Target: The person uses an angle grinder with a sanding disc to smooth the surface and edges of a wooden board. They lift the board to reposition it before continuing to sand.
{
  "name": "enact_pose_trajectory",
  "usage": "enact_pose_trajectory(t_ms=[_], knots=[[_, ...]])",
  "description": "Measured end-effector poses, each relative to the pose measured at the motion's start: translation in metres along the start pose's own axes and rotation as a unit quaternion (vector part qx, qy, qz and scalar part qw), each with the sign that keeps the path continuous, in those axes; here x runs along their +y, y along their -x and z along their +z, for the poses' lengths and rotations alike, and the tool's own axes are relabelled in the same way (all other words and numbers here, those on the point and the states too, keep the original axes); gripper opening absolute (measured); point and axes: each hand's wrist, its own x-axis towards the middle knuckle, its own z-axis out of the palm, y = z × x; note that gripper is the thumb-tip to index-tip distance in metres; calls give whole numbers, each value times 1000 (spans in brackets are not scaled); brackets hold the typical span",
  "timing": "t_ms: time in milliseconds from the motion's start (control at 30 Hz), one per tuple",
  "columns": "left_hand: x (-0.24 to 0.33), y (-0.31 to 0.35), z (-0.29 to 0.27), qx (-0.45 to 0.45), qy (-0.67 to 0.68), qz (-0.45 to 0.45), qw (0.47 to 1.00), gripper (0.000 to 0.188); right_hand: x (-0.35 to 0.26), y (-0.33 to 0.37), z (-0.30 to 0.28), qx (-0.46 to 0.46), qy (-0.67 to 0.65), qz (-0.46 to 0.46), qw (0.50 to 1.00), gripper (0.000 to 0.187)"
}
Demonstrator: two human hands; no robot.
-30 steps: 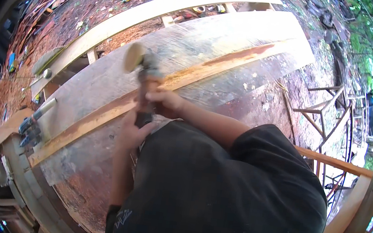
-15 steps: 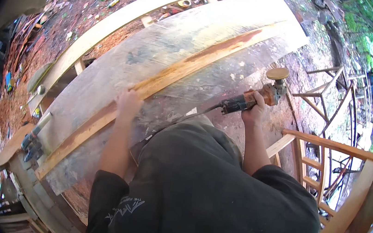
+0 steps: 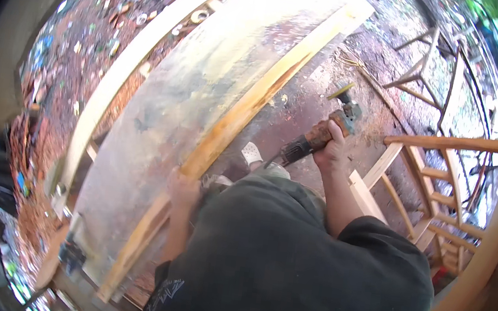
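My left hand (image 3: pixel 184 192), slightly blurred, is closed around a long wooden plank (image 3: pixel 238 117) with a dark reddish streak. The plank slants along the near right side of a large stained board (image 3: pixel 148 118); whether it rests flat or is partly lifted I cannot tell. In my right hand (image 3: pixel 331 152) is an angle grinder (image 3: pixel 315 137), gripped by its body and held off to the right, away from the plank. Its round yellowish disc (image 3: pixel 340 91) is tilted, nearly edge-on, and touches nothing. The grinder's rear end comes close to my lap.
A pale wooden rail (image 3: pixel 127 56) runs beyond the board. At the board's lower left end sits another power tool (image 3: pixel 72 252). Wooden furniture frames (image 3: pixel 455 143) stand close on my right. A white perforated shoe (image 3: pixel 252 153) shows below. Scraps litter the ground (image 3: pixel 90 30).
The plank has come toward me, nearer the board's near edge, with my left hand still on it. The grinder has tipped, its disc turning from face-up to nearly edge-on. My view has shifted.
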Motion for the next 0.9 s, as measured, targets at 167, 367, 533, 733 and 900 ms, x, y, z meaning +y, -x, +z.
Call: enact_pose_trajectory(t_ms=[167,367,533,733,900], knots=[[74,-18,-11,-131,204,75,967,71,25,24,34,-65,9,56,996,13],[167,-75,-56,-402,461,143,778,71,30,76,120,-201,117,-60,971,53],[194,-98,-64,-269,524,155,793,46,-43,117,98,-290,533,-91,789,74],[158,-110,-45,-235,386,71,889,29,-23,226,-108,-27,521,55,852,57],[166,-94,-45,-192,430,-26,882,24,36,261,-130,95,33,109,989,51]])
